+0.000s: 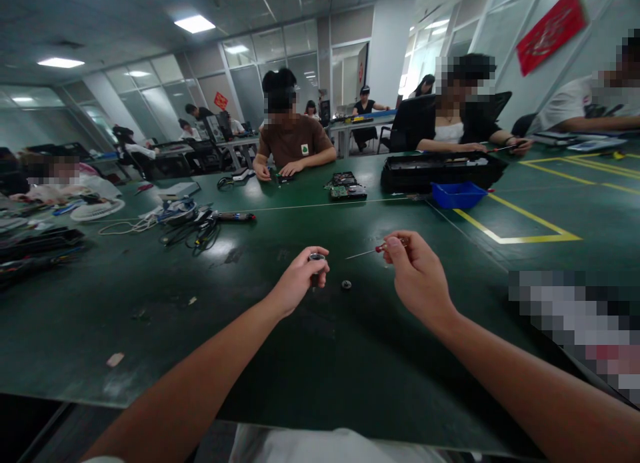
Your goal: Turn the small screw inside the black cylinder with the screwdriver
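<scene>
My left hand [300, 280] is closed around a small dark cylindrical part [317, 265] with a shiny round rim facing up; its exact kind does not show. In my right hand [419, 271] is a screwdriver [364, 253], gripped by its red and clear handle. The thin metal shaft points left toward the cylinder, and its tip is apart from it. A small round dark piece [347, 285] lies on the green table between and slightly below both hands.
Ahead on the table [300, 376] are an opened electronic device [347, 187], a blue bin [459, 195] and a long black casing [440, 172]. Bundled cables [193, 223] lie to the left. A person in a brown shirt [296, 143] works opposite; others sit around.
</scene>
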### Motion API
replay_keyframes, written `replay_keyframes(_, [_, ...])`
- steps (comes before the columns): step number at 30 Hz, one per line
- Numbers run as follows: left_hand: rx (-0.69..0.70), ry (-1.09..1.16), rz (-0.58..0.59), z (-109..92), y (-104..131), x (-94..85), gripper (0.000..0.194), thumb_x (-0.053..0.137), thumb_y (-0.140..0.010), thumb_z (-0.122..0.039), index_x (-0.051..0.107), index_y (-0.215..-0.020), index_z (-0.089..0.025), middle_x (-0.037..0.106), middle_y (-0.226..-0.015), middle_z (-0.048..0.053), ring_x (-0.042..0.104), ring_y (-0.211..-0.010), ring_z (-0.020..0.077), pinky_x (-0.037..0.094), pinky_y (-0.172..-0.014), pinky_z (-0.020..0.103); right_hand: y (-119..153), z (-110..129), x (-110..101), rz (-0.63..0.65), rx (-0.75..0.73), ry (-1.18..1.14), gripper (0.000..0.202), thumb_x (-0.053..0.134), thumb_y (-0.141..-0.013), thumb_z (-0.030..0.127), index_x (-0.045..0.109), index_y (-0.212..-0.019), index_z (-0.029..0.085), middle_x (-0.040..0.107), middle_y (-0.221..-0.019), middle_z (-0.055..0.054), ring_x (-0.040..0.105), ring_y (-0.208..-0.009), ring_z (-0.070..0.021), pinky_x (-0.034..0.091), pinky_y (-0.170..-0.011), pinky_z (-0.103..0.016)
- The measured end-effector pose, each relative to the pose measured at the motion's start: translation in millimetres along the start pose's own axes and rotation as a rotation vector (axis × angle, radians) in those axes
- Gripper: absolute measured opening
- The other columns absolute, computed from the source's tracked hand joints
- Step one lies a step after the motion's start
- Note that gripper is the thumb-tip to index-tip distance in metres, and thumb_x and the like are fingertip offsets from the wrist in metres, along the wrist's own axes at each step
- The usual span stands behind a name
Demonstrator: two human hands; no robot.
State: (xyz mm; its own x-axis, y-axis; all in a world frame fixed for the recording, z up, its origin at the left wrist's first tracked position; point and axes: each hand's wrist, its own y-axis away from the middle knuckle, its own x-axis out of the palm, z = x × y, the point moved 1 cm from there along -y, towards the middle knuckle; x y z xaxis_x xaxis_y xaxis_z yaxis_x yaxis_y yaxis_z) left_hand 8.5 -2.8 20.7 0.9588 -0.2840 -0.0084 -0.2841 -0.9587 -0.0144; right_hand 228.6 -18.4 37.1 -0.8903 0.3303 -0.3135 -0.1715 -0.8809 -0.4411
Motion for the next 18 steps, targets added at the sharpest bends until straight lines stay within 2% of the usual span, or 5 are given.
replay_keyframes(3, [-0.04, -0.228, 0.104, -9.2, 2.2, 1.5, 0.034, 0.06, -0.088, -0.049, 0.055, -0.101, -0.018, 0.055, -0.075, -0.001, 0.049, -0.059, 0.0108, 0.042, -0.058, 0.026, 0.1, 1.1, -1.5, -0.001, -0.011, -0.002, 0.027, 0.046, -0.099, 0.046, 0.06, -0.1, 0.023, 0.065, -0.084, -0.004, 0.062, -0.076, -0.0203, 0.047, -0.069, -0.037])
replay_keyframes(5, [-0.03, -0.475, 0.145, -14.4, 1.6, 3.4, 0.04, 0.061, -0.086, -0.056, 0.059, -0.099, -0.018, 0.058, -0.073, 0.0, 0.052, -0.061, 0.013, 0.041, -0.058, 0.027, -0.1, 1.6, -2.4, -0.005, -0.015, 0.001, 0.026, 0.046, -0.099, 0.046, 0.06, -0.101, 0.023, 0.066, -0.085, -0.004, 0.062, -0.077, -0.0206, 0.047, -0.07, -0.037])
replay_keyframes(9, [0.059, -0.906, 0.243, -14.9, -5.3, 12.2, 0.032, 0.062, -0.087, -0.048, 0.067, -0.102, -0.021, 0.069, -0.093, 0.005, 0.064, -0.082, 0.02, 0.046, -0.067, 0.03, -0.8, 1.8, -2.9, -0.017, -0.028, -0.002, 0.026, 0.047, -0.099, 0.045, 0.06, -0.1, 0.023, 0.065, -0.085, -0.004, 0.062, -0.078, -0.0204, 0.047, -0.07, -0.037])
replay_keyframes(13, [0.127, -1.161, 0.331, -2.3, -17.3, 22.0, 0.041, 0.059, -0.09, -0.042, 0.061, -0.126, -0.021, 0.068, -0.118, 0.008, 0.064, -0.103, 0.0244, 0.048, -0.081, 0.034, -0.9, 0.1, -1.4, -0.032, -0.042, -0.007, 0.025, 0.048, -0.098, 0.044, 0.06, -0.099, 0.022, 0.066, -0.083, -0.004, 0.062, -0.076, -0.0199, 0.047, -0.07, -0.037])
replay_keyframes(18, [0.127, -1.31, 0.362, 8.7, -26.9, 27.6, 0.032, 0.057, -0.092, -0.039, 0.064, -0.115, -0.019, 0.068, -0.11, 0.009, 0.064, -0.096, 0.0253, 0.048, -0.075, 0.035, -0.6, -1.9, -1.2, -0.023, -0.041, -0.008, 0.026, 0.047, -0.099, 0.044, 0.061, -0.1, 0.022, 0.066, -0.084, -0.003, 0.062, -0.076, -0.0197, 0.047, -0.071, -0.036])
